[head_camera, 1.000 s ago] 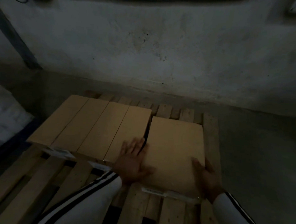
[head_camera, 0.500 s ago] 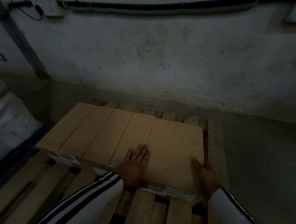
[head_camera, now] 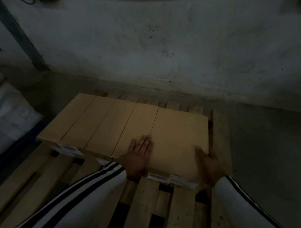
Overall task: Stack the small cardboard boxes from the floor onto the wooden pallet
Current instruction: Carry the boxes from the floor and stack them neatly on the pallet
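Observation:
A row of flat brown cardboard boxes lies on the wooden pallet (head_camera: 220,133). The rightmost box (head_camera: 177,142) is wider and sits flush against the narrow boxes (head_camera: 101,124) to its left. My left hand (head_camera: 139,154) rests flat, fingers spread, over the seam between the wide box and its neighbour near the front edge. My right hand (head_camera: 208,160) grips the wide box's front right corner, thumb on top and fingers down its side. White labels show on the boxes' front faces.
A stained grey wall (head_camera: 165,46) rises just behind the pallet. Bare concrete floor (head_camera: 268,152) lies to the right. A white wrapped bundle (head_camera: 11,119) on a dark base stands at the left. Bare pallet slats (head_camera: 143,207) run toward me.
The gap between the wide box and the row has closed; the box slid left until flush. My left hand moved from the gap onto the seam. The camera view shifted slightly.

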Motion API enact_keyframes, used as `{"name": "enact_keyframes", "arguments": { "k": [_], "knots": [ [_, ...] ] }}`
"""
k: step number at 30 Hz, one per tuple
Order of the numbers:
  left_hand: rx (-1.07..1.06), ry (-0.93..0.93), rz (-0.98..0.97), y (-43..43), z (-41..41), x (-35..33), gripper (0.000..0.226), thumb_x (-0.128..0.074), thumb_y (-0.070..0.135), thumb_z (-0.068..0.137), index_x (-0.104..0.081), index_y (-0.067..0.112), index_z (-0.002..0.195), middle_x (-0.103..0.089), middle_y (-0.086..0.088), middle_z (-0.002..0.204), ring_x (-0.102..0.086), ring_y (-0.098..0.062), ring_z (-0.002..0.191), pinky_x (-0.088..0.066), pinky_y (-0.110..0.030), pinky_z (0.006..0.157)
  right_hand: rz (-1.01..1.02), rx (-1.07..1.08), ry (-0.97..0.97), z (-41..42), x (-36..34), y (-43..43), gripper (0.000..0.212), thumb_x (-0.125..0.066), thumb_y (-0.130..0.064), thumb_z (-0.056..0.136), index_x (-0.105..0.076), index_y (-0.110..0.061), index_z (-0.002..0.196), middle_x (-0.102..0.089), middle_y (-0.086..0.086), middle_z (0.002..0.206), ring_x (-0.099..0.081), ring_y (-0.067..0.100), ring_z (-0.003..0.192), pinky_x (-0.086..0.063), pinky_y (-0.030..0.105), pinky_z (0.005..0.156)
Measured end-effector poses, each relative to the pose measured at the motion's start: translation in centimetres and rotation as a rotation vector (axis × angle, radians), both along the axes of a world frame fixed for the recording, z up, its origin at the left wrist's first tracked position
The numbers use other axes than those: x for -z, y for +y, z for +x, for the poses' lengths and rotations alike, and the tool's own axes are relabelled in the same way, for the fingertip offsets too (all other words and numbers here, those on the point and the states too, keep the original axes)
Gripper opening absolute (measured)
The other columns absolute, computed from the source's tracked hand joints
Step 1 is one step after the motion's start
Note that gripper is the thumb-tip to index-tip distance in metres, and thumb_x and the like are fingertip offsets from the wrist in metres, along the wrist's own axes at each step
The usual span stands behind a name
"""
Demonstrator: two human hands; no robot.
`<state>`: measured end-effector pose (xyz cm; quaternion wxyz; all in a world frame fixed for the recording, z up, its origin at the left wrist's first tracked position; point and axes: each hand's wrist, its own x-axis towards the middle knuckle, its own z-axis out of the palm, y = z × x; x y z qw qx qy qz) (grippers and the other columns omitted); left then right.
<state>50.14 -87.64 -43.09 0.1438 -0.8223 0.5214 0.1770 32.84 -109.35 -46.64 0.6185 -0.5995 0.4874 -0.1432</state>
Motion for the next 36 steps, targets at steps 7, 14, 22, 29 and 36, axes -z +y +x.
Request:
{"name": "enact_keyframes", "arguments": {
  "k": [7,14,22,29,36],
  "knots": [
    [0.027,-0.040,-0.017,0.2,0.2,0.3,0.115,-0.065,0.046,0.092,0.021,0.001,0.154,0.032,-0.021,0.160,0.028,-0.035,0.149,0.009,-0.057,0.122,-0.777,-0.379,0.460,1.0,-1.4,0.0,0.069,-0.033,-0.046,0.106,-0.001,-0.021,0.162,-0.002,0.008,0.169,-0.013,0.031,0.153,-0.014,0.044,0.122],
    [0.072,-0.049,-0.074,0.4,0.9,1.1,0.109,-0.055,0.045,0.097,0.028,-0.002,0.148,0.038,-0.023,0.154,0.030,-0.040,0.147,0.012,-0.058,0.121,-1.026,-0.633,0.548,5.0,-2.1,-0.3,0.075,-0.006,-0.061,0.096,-0.003,-0.025,0.162,0.006,0.005,0.170,0.006,0.026,0.156,0.000,0.049,0.125],
    [0.070,-0.114,-0.261,0.4,1.5,3.4,0.130,-0.086,0.048,0.064,-0.013,-0.010,0.154,-0.009,-0.033,0.160,0.013,-0.044,0.149,-0.025,-0.065,0.116,-1.078,-0.651,0.509,16.4,-4.4,-1.9,0.070,-0.032,-0.050,0.102,-0.011,-0.018,0.161,-0.008,0.010,0.169,-0.006,0.028,0.155,-0.005,0.048,0.125],
    [0.095,-0.099,-0.283,0.4,1.8,5.2,0.133,-0.089,0.043,0.058,-0.012,-0.012,0.151,-0.011,-0.035,0.159,-0.012,-0.052,0.147,-0.026,-0.068,0.113,-1.025,-0.653,0.695,21.4,-1.6,-2.2,0.068,-0.018,-0.050,0.101,-0.029,-0.012,0.155,-0.035,0.014,0.158,-0.029,0.034,0.147,-0.001,0.053,0.122],
    [0.128,-0.060,-0.206,0.3,1.8,3.8,0.130,-0.078,0.051,0.076,0.009,-0.007,0.154,0.027,-0.027,0.155,0.024,-0.041,0.146,0.004,-0.064,0.120,-1.039,-0.727,0.715,20.6,-1.5,-2.4,0.074,-0.012,-0.057,0.102,-0.010,-0.012,0.161,-0.009,0.012,0.169,-0.008,0.031,0.155,0.006,0.050,0.122]
  ]
}}
